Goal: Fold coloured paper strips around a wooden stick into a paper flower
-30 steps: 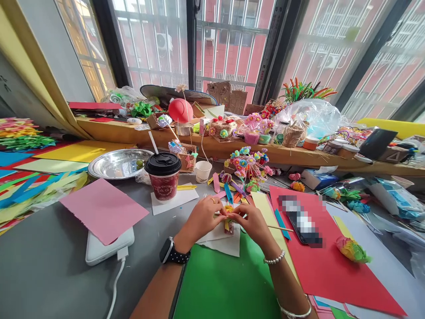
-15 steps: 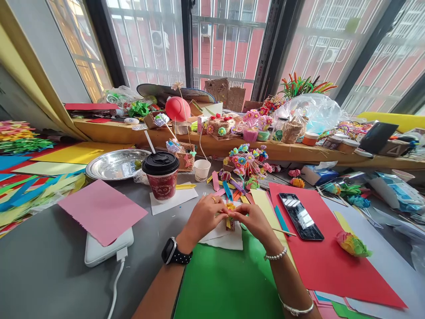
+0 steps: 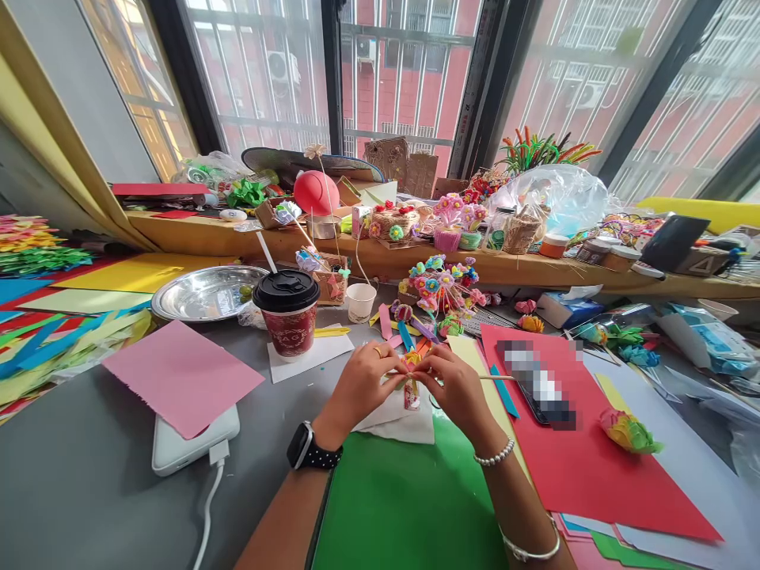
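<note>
My left hand point(image 3: 361, 386) and my right hand point(image 3: 454, 389) meet over the green mat point(image 3: 409, 503), fingertips pinched on a small yellow-and-pink paper flower point(image 3: 411, 360). Fingers hide part of the flower. A thin wooden stick point(image 3: 499, 378) pokes out to the right from behind my right hand, which seems to hold it too. Just below the fingertips is a small patterned red-and-white object point(image 3: 412, 396), its kind unclear. Under it lies a white tissue-like sheet point(image 3: 404, 427). Coloured paper strips point(image 3: 407, 336) are scattered beyond my hands.
Left of my hands stand a lidded coffee cup point(image 3: 288, 317) and a steel plate point(image 3: 172, 305). Pink paper point(image 3: 184, 380) covers part of a white power bank point(image 3: 195, 443). On the right, a phone point(image 3: 537, 388) and paper flower point(image 3: 629, 430) rest on red paper point(image 3: 587, 467).
Both hands have shifted slightly, still pinching the paper flower. The stick now points level instead of sloping down to the right, and more of the patterned object shows.
</note>
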Action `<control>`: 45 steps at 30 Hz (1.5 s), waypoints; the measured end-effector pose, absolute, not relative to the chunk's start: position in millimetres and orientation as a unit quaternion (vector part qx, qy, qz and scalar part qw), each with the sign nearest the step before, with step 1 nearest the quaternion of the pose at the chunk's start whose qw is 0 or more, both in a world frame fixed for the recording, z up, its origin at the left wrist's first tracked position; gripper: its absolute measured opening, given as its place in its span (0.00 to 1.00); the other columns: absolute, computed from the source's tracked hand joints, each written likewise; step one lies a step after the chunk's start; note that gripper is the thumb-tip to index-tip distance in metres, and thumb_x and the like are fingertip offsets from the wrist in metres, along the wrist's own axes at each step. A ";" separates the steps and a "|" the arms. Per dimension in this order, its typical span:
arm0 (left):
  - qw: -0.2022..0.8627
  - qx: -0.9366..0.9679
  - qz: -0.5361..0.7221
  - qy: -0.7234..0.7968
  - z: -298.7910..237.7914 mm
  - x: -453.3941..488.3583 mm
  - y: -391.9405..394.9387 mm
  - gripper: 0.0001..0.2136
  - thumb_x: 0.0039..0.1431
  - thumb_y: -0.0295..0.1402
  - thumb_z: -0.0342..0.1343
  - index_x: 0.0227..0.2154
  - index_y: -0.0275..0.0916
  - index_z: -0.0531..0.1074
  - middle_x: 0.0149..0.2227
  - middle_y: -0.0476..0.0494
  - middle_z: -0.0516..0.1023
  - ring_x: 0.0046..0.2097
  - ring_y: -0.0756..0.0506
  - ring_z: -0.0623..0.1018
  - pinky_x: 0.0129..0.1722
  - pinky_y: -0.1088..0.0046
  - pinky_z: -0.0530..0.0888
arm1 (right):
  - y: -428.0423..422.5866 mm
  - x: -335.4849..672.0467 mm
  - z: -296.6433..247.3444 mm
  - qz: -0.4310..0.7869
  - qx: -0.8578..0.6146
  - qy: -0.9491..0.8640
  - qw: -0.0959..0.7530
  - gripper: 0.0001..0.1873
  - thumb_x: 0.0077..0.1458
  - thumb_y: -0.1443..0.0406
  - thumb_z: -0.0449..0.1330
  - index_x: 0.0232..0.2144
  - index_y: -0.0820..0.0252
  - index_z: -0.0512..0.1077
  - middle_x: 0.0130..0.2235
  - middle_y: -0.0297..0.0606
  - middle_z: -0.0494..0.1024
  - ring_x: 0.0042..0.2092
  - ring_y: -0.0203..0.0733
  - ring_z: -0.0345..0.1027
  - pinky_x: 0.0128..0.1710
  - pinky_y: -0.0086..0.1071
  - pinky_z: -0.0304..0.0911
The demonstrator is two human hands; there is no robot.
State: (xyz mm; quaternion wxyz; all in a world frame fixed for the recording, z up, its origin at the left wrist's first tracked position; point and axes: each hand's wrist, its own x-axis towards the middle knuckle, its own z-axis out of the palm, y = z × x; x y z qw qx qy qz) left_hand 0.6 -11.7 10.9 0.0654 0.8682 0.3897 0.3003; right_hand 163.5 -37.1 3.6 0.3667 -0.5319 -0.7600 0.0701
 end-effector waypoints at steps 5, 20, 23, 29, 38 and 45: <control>0.007 0.873 0.318 0.371 11.9 3.6 -14.3 0.08 0.54 0.32 0.48 0.28 0.41 0.73 0.32 0.45 0.74 0.37 0.46 0.68 0.35 0.68 0.61 | -37.0 164.0 5.8 0.098 -0.529 -0.751 0.383 0.03 0.49 0.65 0.56 0.26 0.58 0.69 0.30 0.35 0.70 0.30 0.37 0.64 0.29 0.29 0.60; 0.587 0.459 0.517 0.421 12.1 -0.4 -2.7 0.24 0.51 0.49 0.43 0.44 0.38 0.63 0.45 0.39 0.68 0.44 0.45 0.70 0.40 0.70 0.68 | -41.6 165.3 11.6 0.091 -0.453 -0.766 0.446 0.05 0.51 0.66 0.54 0.28 0.59 0.70 0.31 0.39 0.69 0.34 0.39 0.64 0.33 0.32 0.62; 0.769 0.339 0.422 0.339 12.8 1.1 -4.4 0.27 0.50 0.52 0.42 0.45 0.35 0.62 0.39 0.38 0.72 0.37 0.46 0.74 0.37 0.69 0.70 | -44.5 160.0 14.0 0.092 -0.424 -0.783 0.447 0.04 0.51 0.68 0.54 0.29 0.59 0.70 0.30 0.38 0.69 0.34 0.39 0.63 0.33 0.32 0.62; 0.817 0.274 0.397 0.315 16.3 9.4 -14.0 0.10 0.52 0.37 0.51 0.32 0.35 0.70 0.29 0.46 0.75 0.30 0.50 0.74 0.37 0.70 0.71 | -44.5 158.4 14.0 0.080 -0.416 -0.783 0.455 0.05 0.51 0.68 0.54 0.29 0.57 0.70 0.32 0.37 0.71 0.36 0.39 0.64 0.35 0.33 0.61; 0.806 0.303 0.434 0.264 14.0 11.0 -12.5 0.11 0.54 0.33 0.48 0.39 0.37 0.68 0.39 0.45 0.74 0.37 0.50 0.74 0.40 0.72 0.70 | -44.0 162.2 12.9 0.111 -0.456 -0.767 0.439 0.05 0.51 0.64 0.54 0.30 0.57 0.70 0.32 0.37 0.70 0.33 0.37 0.65 0.31 0.31 0.63; 0.814 0.301 0.426 0.257 12.6 11.5 -13.9 0.12 0.53 0.32 0.50 0.41 0.39 0.67 0.37 0.47 0.74 0.34 0.51 0.74 0.38 0.74 0.70 | -43.5 164.6 13.7 0.127 -0.456 -0.766 0.436 0.02 0.49 0.65 0.57 0.28 0.58 0.68 0.31 0.36 0.70 0.33 0.37 0.64 0.30 0.30 0.63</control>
